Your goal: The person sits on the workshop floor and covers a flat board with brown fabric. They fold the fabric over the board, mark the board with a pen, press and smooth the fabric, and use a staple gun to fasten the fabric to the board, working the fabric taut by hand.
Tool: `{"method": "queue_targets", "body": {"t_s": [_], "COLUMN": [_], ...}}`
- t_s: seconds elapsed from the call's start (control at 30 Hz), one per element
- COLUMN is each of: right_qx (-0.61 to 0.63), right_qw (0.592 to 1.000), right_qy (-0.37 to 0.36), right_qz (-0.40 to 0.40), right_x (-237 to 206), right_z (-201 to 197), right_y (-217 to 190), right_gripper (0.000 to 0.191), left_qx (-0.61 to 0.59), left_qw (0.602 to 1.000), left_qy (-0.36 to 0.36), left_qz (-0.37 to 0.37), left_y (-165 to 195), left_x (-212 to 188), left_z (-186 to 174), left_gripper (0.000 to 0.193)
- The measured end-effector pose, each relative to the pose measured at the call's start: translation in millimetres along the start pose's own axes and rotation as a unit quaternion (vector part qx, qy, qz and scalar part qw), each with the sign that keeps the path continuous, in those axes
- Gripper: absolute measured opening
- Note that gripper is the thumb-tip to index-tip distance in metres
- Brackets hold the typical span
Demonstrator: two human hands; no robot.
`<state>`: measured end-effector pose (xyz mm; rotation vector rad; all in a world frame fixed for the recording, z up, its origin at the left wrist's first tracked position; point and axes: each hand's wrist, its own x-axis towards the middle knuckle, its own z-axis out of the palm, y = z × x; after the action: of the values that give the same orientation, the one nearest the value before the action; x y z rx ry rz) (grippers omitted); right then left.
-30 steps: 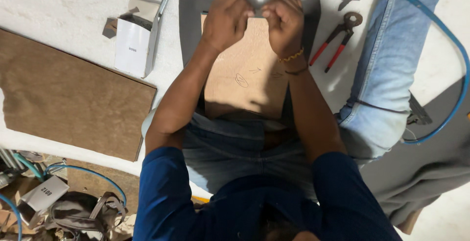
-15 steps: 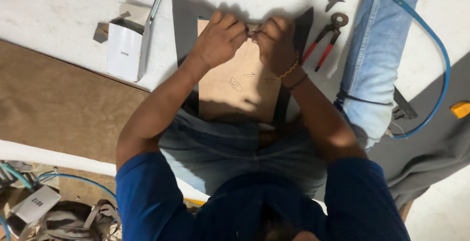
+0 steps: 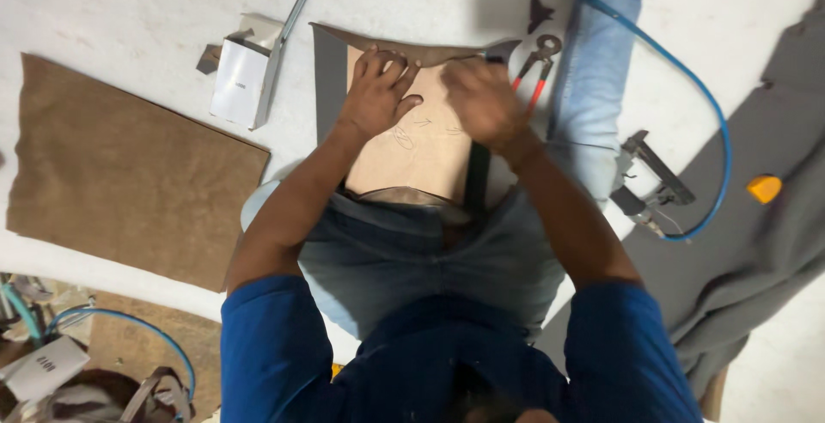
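Both hands have spread apart along the top edge since the earlier frame. I see my left hand (image 3: 376,97) pressed flat, fingers open, on the tan board (image 3: 421,152) lying on my lap over grey fabric (image 3: 329,79); my right hand (image 3: 481,101) is closed on the folded edge. That top fold looks nearly done, the sides still loose. Red-handled pincers (image 3: 537,66) lie just beside.

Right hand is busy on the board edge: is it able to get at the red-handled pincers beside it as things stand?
Probably yes. The red-handled pincers lie in the open on the white floor just beyond the right hand, beside the outstretched leg, with nothing lying over them.
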<state>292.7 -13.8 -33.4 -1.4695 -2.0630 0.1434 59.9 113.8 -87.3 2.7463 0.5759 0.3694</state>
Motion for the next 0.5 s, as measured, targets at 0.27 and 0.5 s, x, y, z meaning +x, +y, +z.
{"method": "queue_targets", "body": {"t_s": [0.27, 0.5], "right_qx": [-0.282, -0.239], "right_qw": [0.859, 0.837], "right_qy": [-0.018, -0.099], "right_qz": [0.428, 0.482], "right_x": [-260.1, -313.5], "right_z": [-141.9, -121.1], "right_y": [-18.1, -44.7], "right_gripper": [0.041, 0.056], "left_qx": [0.014, 0.036], "left_qw": [1.0, 0.999], "left_qy": [0.025, 0.023], "left_qz": [0.008, -0.01], "left_y": [1.6, 0.0], "left_x": [-1.4, -6.6], "left_z": [-0.6, 9.7], "left_gripper": [0.058, 0.058]}}
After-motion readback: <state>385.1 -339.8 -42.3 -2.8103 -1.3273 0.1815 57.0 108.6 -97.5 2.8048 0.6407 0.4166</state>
